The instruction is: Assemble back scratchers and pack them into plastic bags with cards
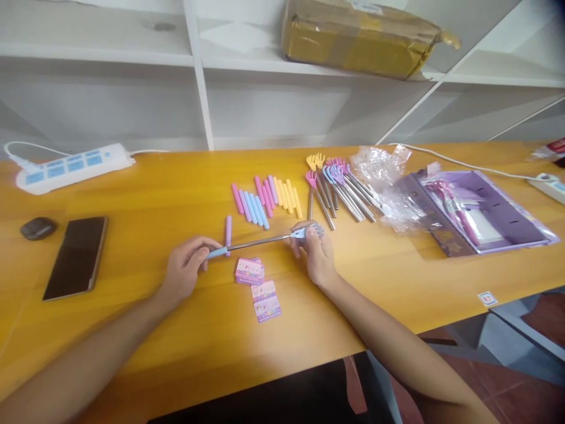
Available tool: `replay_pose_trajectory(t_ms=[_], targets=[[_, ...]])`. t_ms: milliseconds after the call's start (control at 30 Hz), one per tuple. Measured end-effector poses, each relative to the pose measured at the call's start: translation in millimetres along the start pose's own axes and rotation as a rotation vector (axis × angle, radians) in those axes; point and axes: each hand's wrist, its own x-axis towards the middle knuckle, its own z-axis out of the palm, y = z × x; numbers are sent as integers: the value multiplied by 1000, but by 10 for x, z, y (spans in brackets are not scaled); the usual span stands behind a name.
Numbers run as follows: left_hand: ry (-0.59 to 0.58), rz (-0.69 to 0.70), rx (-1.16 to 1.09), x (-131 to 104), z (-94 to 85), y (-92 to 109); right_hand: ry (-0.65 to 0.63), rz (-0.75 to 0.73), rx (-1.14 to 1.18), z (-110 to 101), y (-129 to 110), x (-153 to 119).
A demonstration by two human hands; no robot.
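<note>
Between my two hands a telescopic back scratcher [260,241] is stretched out above the table. My left hand [188,265] is closed round its light blue handle sleeve, and my right hand [315,253] grips its blue claw head, partly hiding it. A single purple sleeve [228,231] lies just behind the rod. Small pink and purple printed cards [265,300] lie in front of it. Farther back are rows of pink, blue and yellow sleeves [289,197]. To their right, several back scratchers with bare metal rods [348,197] lie with yellow, pink, blue and purple claws.
Crumpled clear plastic [384,171] lies beside a purple box [525,232] with packaged items at the right. A phone [76,258], a black case [39,228] and a power strip [75,169] sit at the left. A taped carton [362,38] rests on the shelf.
</note>
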Motion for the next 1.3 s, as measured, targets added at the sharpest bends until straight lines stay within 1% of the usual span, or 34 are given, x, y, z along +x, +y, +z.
replay_pose_trajectory(t_ms=[200, 300, 367, 433, 500, 533, 600, 700, 933, 1033, 1100, 1133, 1300], targets=[[-25, -2, 23, 1, -8, 3, -15, 3, 25, -19, 14, 35], [-44, 4, 40, -3, -12, 19, -24, 6, -4, -22, 31, 24], [-71, 17, 53, -8, -12, 21, -95, 18, -56, 9, 47, -21], [-90, 20, 54, -10, -6, 17, -225, 32, -87, 68, 61, -95], [-76, -1, 3, -11, 4, 11, -331, 25, -89, 138, 63, -180], [-60, -16, -35, -10, 9, 9, -348, 13, -83, 171, 58, -219], [-43, -34, -92, -8, 20, 12, -334, -11, -98, 219, 39, -277], [-57, -19, -93, -7, 28, 26, -297, -25, -143, 244, 13, -307], [-76, 18, -79, -20, 34, 39, -274, 6, -221, 142, 23, -204], [-80, 53, -72, -16, 43, 42, -190, -20, -296, 93, -2, -130], [-74, 53, -79, -12, 50, 47, -121, -36, -353, 77, -15, -94], [-67, 48, -83, -10, 54, 49, -110, -33, -387, 73, -15, -83], [34, -6, -122, -15, 59, 29, -211, 16, -577, 62, 47, -100]])
